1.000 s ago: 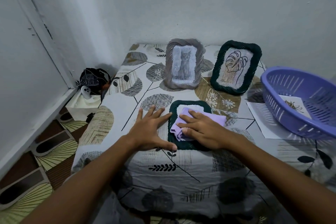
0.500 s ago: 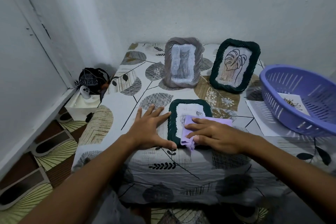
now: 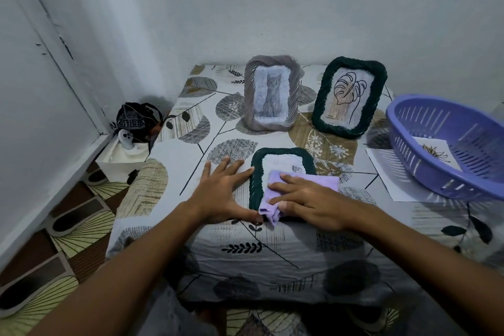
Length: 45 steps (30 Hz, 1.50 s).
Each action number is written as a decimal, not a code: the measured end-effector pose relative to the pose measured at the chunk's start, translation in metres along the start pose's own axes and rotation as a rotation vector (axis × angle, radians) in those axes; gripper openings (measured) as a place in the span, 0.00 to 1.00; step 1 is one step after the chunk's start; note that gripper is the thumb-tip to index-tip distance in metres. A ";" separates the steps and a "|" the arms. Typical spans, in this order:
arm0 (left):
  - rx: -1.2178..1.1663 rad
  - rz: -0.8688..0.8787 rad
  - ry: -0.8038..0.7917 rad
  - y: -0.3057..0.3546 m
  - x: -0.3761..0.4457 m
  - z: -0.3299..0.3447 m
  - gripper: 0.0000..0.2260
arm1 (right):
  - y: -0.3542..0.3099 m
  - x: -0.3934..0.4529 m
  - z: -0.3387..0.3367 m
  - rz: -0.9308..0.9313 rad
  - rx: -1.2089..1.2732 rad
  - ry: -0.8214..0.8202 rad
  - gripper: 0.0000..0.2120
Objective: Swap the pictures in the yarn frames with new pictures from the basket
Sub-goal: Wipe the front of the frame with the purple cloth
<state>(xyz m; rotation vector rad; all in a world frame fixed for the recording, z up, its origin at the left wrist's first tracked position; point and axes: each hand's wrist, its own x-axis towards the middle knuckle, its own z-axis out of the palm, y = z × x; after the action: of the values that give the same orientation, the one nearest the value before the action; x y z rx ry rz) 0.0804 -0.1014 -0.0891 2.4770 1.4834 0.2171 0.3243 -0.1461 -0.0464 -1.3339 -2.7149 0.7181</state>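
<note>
A dark green yarn frame (image 3: pixel 282 154) lies flat near the table's front edge, with a pale picture in it. My right hand (image 3: pixel 308 196) presses a purple cloth (image 3: pixel 275 194) flat onto the frame's lower half. My left hand (image 3: pixel 222 194) lies flat on the tablecloth, fingers straight, touching the frame's left edge. Behind stand a grey yarn frame (image 3: pixel 272 63) with a cat picture and a second dark green yarn frame (image 3: pixel 323 102) with a leaf drawing. At the right a purple basket (image 3: pixel 414 120) holds a picture (image 3: pixel 437 151).
A white sheet of paper (image 3: pixel 387 174) lies under the basket's near side. The table carries a leaf-print cloth (image 3: pixel 191 123). On the floor at the left sit a white box (image 3: pixel 117 161) and a dark bag (image 3: pixel 135 117). White walls close the back and left.
My right hand has slid the purple cloth across the flat frame: right first, then back towards the left and front. The left hand has stayed in place beside the frame.
</note>
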 end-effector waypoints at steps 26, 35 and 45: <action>-0.033 -0.010 0.018 0.003 -0.002 0.000 0.51 | 0.028 -0.009 -0.024 0.243 -0.260 0.104 0.20; -0.024 -0.010 0.007 0.003 -0.001 -0.002 0.52 | 0.040 0.022 -0.029 0.312 -0.206 0.171 0.22; -0.006 -0.016 0.009 0.002 0.000 0.000 0.53 | 0.020 -0.025 0.001 0.213 -0.129 0.207 0.21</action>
<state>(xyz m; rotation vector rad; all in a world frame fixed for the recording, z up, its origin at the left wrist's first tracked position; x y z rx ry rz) 0.0822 -0.1028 -0.0880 2.4611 1.5035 0.2296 0.3546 -0.1550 -0.0512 -1.6431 -2.5191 0.3929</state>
